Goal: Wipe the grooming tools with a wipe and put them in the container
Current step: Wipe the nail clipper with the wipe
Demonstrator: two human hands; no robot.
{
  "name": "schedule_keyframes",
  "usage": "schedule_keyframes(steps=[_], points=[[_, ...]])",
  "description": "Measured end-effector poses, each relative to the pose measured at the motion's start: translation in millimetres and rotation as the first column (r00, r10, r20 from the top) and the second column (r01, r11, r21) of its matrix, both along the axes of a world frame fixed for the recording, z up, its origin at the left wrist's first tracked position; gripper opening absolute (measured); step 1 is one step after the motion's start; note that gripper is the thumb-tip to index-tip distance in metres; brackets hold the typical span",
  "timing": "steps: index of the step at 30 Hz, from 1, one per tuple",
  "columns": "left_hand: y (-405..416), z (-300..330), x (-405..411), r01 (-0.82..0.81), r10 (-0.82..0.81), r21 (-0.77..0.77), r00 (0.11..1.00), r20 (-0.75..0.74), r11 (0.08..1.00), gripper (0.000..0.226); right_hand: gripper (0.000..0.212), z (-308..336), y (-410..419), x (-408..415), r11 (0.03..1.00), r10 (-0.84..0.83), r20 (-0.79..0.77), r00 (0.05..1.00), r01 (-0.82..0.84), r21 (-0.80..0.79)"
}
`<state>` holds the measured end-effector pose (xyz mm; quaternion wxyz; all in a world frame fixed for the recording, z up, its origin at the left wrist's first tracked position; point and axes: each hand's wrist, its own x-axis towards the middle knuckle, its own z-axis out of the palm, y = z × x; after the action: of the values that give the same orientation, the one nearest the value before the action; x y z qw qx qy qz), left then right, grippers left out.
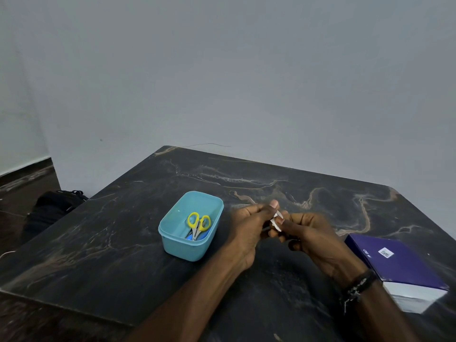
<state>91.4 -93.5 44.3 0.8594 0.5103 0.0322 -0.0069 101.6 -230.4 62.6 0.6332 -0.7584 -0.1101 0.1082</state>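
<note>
Both hands meet beside the container: left hand pinches a slim metal tool angled up-left to down-right, right hand pinches a wipe around it.

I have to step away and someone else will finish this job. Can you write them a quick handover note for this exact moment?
Left hand: grips a small metal tool, mostly hidden.
Right hand: fingers pinch the white wipe against that tool.
Blue container, on the table left of the hands: holds the yellow-handled scissors and a blue item beneath them.
Purple box: at the right.
Done: scissors are in.
Left: finish wiping the held tool and put it in the container.
</note>
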Motion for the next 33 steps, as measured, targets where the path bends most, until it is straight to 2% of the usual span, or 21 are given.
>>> schedule_keyframes(steps=[3, 7, 9, 14, 19, 23, 30, 33], points=[[0.9, 1.5, 0.4, -0.041, 0.041, -0.065, 0.999, 0.005, 0.997, 0.014, 0.020, -1.0, -1.5, 1.6, 0.999, -0.031, 0.020, 0.999, 0.032, -0.035], [1.1, 3.5, 0.8, -0.092, 0.094, -0.138, 0.996, 0.004, 0.986, 0.020, 0.022, -4.2, -5.3, 7.5, 0.977, -0.195, 0.131, 0.972, 0.204, -0.061], [1.0, 3.8, -0.1, -0.090, 0.091, -0.148, 0.996, 0.000, 0.985, 0.021, 0.021, -3.9, -8.7, 9.6, 0.969, -0.236, 0.130, 0.963, 0.243, -0.038], [0.6, 0.3, 1.4, -0.103, 0.099, -0.151, 0.995, -0.030, 0.983, 0.015, 0.024, -4.1, -6.4, 8.4, 0.991, -0.133, -0.047, 0.990, 0.132, -0.028], [2.9, -0.7, 3.5, -0.133, 0.122, -0.230, 0.991, -0.062, 0.964, 0.012, 0.033, 0.4, -3.5, 2.9, 0.994, -0.099, -0.009, 0.995, 0.098, -0.045], [2.3, -1.6, 4.5, -0.114, 0.099, -0.261, 0.993, -0.071, 0.959, 0.014, 0.013, -2.5, -1.3, 2.9, 0.988, -0.150, 0.030, 0.988, 0.151, -0.032], [2.7, -4.4, 6.8, -0.138, 0.122, -0.261, 0.990, -0.074, 0.955, 0.011, 0.013, -2.2, 1.7, 3.6, 0.988, -0.152, -0.109, 0.982, 0.149, -0.036], [1.6, -6.3, 7.7, -0.104, 0.091, -0.241, 0.994, -0.063, 0.965, 0.014, 0.013, -2.6, 1.8, 5.8, 0.980, -0.199, -0.118, 0.973, 0.200, 0.000]])
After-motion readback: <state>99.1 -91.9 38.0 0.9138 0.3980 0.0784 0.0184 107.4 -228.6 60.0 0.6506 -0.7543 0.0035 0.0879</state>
